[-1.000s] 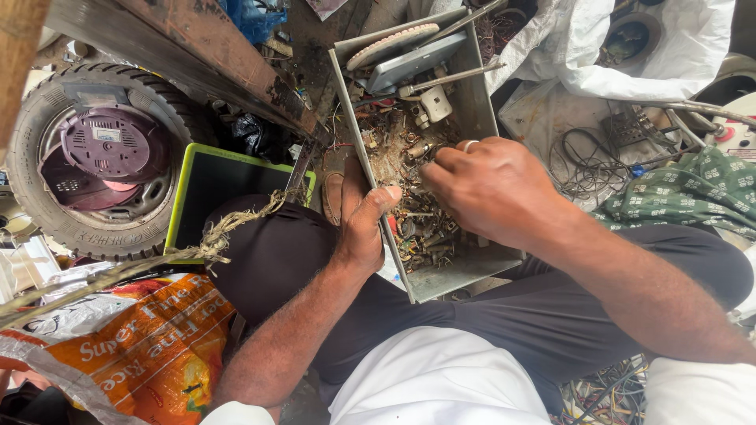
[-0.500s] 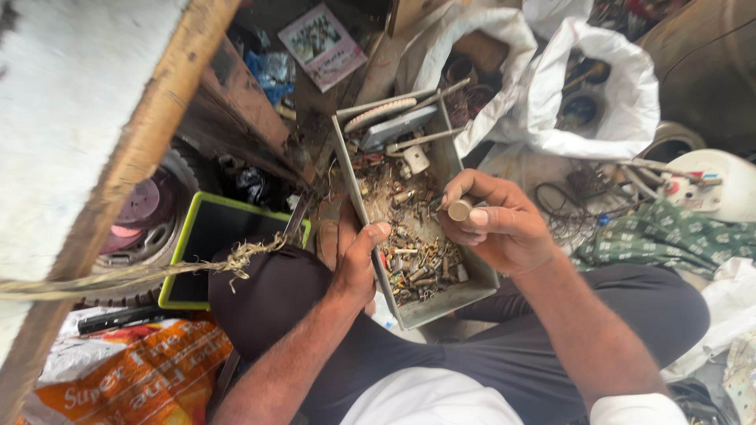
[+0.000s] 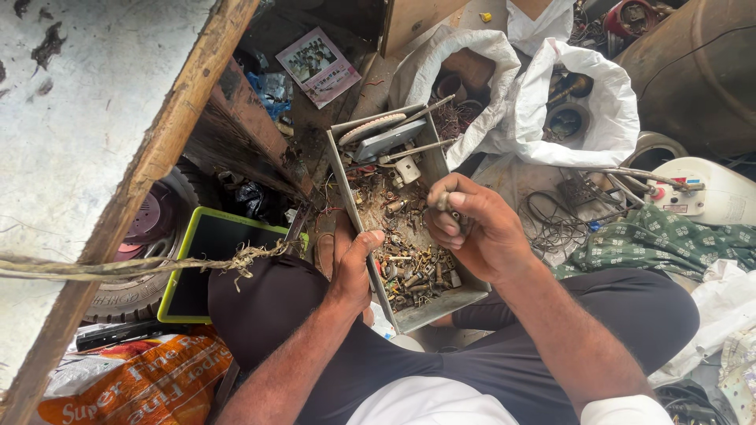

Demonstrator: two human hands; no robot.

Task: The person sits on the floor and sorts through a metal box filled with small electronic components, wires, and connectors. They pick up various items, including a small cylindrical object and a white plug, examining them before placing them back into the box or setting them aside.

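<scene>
Fingers of right hand [image 3: 480,228] pinch a small metal part [image 3: 442,201]; left hand [image 3: 352,264] grips the tray [image 3: 429,308] edge.

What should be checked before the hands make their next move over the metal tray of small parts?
1. Left hand steadies the metal tray by its near side wall: ok.
2. Right hand closed on a small metal part above the tray: ok.
3. What kind of part it is: cannot tell, mostly hidden by fingers.
4. Tray rests securely on the lap: cannot tell, underside hidden.
5. Small parts lie inside the tray: ok.
6. Open white sacks beyond the tray, unobstructed: ok.
</scene>
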